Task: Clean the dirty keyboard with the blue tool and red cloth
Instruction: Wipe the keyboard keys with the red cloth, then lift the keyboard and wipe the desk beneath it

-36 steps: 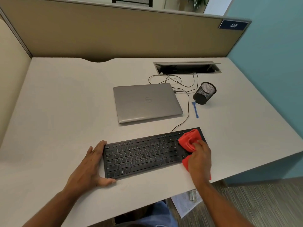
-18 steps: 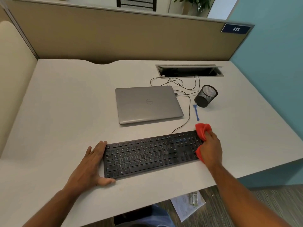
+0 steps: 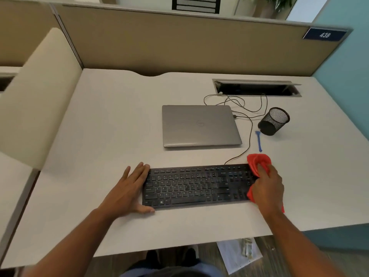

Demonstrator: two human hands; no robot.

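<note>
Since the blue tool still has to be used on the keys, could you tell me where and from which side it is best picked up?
Grip the blue tool at the middle of its thin shaft, pinching across its width from above. It lies flat on the desk, its wider head almost against the mesh cup, so coming from the keyboard side is probably easiest.

"438" on blue partition plate (image 3: 324,34)

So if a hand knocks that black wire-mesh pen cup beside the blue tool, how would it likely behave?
The black wire-mesh pen cup looks empty and is mostly open mesh, so it is probably light and would slide or tip easily. Being round, it would likely roll once on its side, perhaps toward the thin blue plastic tool. The mesh probably holds its shape.
</note>
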